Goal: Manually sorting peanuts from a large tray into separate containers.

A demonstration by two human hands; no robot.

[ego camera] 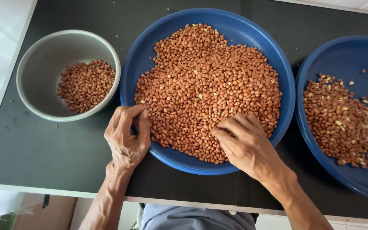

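You were sorting peanuts (205, 89) in the middle blue tray (277, 55); left hand (126, 136) pinched together at the rim, right hand (245, 142) fingers bunched in the pile.

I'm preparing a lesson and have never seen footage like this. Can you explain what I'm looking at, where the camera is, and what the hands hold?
One camera, worn on a person's head, looks down at a dark table. The left hand rests on the rim of a big blue plate heaped with red-brown peanuts. The right hand pinches into that heap; what it grips is hidden. A grey bowl on the left and a second blue plate on the right hold smaller lots.
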